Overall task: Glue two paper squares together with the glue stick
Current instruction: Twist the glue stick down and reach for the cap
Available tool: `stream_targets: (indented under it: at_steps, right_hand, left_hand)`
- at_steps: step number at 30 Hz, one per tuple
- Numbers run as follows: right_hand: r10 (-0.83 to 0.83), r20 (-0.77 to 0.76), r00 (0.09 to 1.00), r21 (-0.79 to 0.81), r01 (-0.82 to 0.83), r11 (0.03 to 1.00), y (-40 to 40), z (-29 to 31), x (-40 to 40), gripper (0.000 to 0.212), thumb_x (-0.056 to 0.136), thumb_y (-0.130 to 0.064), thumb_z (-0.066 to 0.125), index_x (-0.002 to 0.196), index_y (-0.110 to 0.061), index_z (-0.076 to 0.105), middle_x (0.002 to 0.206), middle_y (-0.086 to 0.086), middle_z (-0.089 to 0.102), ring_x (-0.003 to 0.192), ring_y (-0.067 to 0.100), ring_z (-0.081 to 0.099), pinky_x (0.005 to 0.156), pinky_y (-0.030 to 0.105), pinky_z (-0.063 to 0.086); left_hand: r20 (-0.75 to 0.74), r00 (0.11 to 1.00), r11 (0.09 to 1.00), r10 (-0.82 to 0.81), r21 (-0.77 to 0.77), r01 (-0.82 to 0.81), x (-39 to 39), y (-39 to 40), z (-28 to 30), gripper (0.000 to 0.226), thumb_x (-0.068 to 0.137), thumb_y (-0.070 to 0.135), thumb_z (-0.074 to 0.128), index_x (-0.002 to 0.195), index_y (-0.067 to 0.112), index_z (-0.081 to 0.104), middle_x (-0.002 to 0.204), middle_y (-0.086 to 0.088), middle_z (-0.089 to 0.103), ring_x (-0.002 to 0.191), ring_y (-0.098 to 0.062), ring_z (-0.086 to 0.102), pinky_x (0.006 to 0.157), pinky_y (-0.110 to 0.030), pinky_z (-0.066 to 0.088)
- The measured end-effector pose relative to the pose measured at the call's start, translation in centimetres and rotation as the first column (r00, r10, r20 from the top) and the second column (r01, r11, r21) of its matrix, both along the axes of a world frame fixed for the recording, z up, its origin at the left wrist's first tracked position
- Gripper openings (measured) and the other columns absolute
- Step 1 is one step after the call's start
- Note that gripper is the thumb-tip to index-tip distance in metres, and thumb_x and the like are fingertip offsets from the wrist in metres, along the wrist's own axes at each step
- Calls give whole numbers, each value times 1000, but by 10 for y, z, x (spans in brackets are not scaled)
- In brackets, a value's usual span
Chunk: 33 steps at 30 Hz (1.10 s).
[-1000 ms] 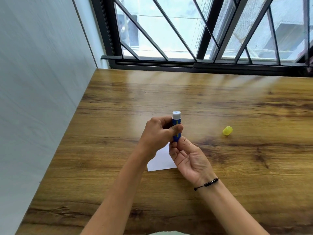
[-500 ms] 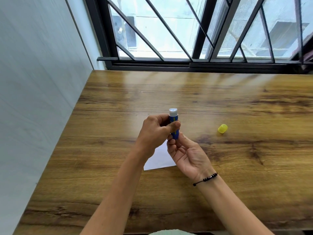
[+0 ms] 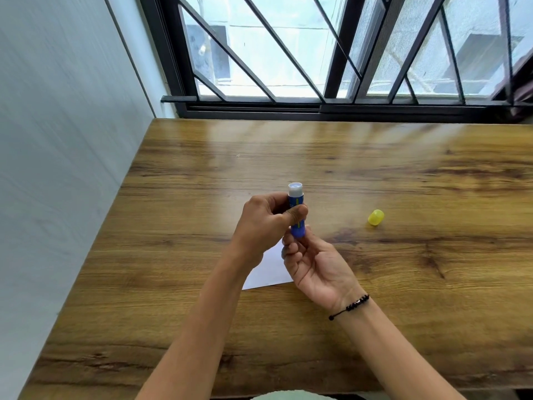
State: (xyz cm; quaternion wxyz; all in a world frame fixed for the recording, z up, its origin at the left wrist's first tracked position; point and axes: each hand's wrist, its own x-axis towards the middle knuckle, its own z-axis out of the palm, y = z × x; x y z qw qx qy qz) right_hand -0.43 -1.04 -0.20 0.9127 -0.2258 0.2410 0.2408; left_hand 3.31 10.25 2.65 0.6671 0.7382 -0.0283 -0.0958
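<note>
I hold a blue glue stick upright above the wooden table, its white glue tip exposed at the top. My left hand wraps around the barrel, thumb across the front. The fingertips of my right hand pinch the stick's bottom end, palm turned up. White paper lies flat on the table under both hands; only one corner region shows, so I cannot tell whether it is one square or two. The yellow cap lies off the stick, to the right.
A pale wall runs along the table's left edge. A barred window with a dark frame sits behind the far edge. The near table edge is just below my forearms.
Both hands and the glue stick hold nearly the same pose; the grip on the stick's base has shifted slightly. The camera view has drifted a little.
</note>
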Motion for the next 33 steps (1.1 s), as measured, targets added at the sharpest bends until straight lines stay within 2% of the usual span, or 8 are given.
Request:
stream_targets:
  at_steps: [3, 8, 12, 16, 20, 26, 30, 33]
  right_hand:
    - [-11, 12, 1000, 35, 11, 999, -3, 0, 2, 24, 81, -16, 57, 96, 2, 58, 65, 12, 64, 49, 12, 61, 42, 17, 50]
    - [-73, 123, 990, 37, 68, 997, -6, -5, 5, 61, 35, -1, 89, 91, 5, 65, 77, 20, 69, 62, 22, 68, 55, 24, 57]
    - [-91, 127, 988, -4, 93, 996, -5, -2, 5, 32, 69, -7, 65, 100, 0, 60, 77, 16, 69, 64, 19, 69, 58, 23, 58]
    - [-20, 45, 999, 17, 20, 1000, -4, 3, 4, 33, 87, -28, 50, 102, 1, 58, 68, 12, 65, 53, 15, 63, 45, 20, 52]
    - [20, 51, 999, -3, -20, 1000, -4, 5, 6, 27, 88, -21, 49, 96, 2, 60, 62, 11, 63, 48, 11, 59, 40, 15, 47]
    - [-53, 160, 986, -39, 60, 997, -6, 3, 6, 21, 73, -3, 56, 93, 0, 58, 73, 13, 70, 62, 16, 68, 58, 19, 57]
    - [-33, 82, 996, 48, 30, 998, -6, 3, 3, 30, 72, -12, 67, 96, 3, 61, 76, 17, 69, 62, 20, 68, 53, 22, 56]
    - [4, 27, 1000, 9, -5, 1000, -3, 4, 2, 29, 83, -24, 54, 91, 3, 60, 67, 13, 65, 51, 14, 63, 43, 18, 51]
  left_hand:
    - [-1, 1000, 1000, 2, -16, -3, 0, 0, 2, 5, 80, 12, 65, 85, 13, 68, 86, -11, 68, 94, -31, 66, 92, -43, 52]
    - [-8, 1000, 1000, 5, -18, -5, 1, -2, 4, 6, 81, 11, 64, 86, 13, 67, 86, -9, 68, 95, -30, 66, 92, -42, 52]
    - [-3, 1000, 1000, 16, -8, -16, 0, -2, 5, 6, 81, 12, 65, 85, 14, 67, 90, -11, 69, 96, -31, 66, 91, -41, 53]
    - [17, 1000, 1000, 23, 9, -23, -1, -2, 4, 5, 80, 11, 65, 85, 13, 67, 88, -13, 69, 94, -34, 66, 89, -45, 53]
    - [20, 1000, 1000, 22, -1, -22, -1, -1, 4, 6, 81, 10, 65, 84, 15, 67, 89, -13, 69, 95, -34, 66, 90, -46, 53]
    - [22, 999, 1000, 24, -3, -24, -1, 1, 3, 5, 80, 13, 66, 84, 13, 68, 83, -10, 68, 87, -25, 66, 89, -46, 53]
    - [29, 999, 1000, 23, 1, -23, -2, 0, 4, 4, 80, 12, 66, 83, 11, 68, 82, -10, 68, 85, -25, 65, 88, -46, 54]
    - [39, 999, 999, 28, 22, -29, -2, -1, 4, 6, 80, 12, 66, 85, 9, 68, 84, -13, 69, 87, -28, 66, 88, -47, 54]
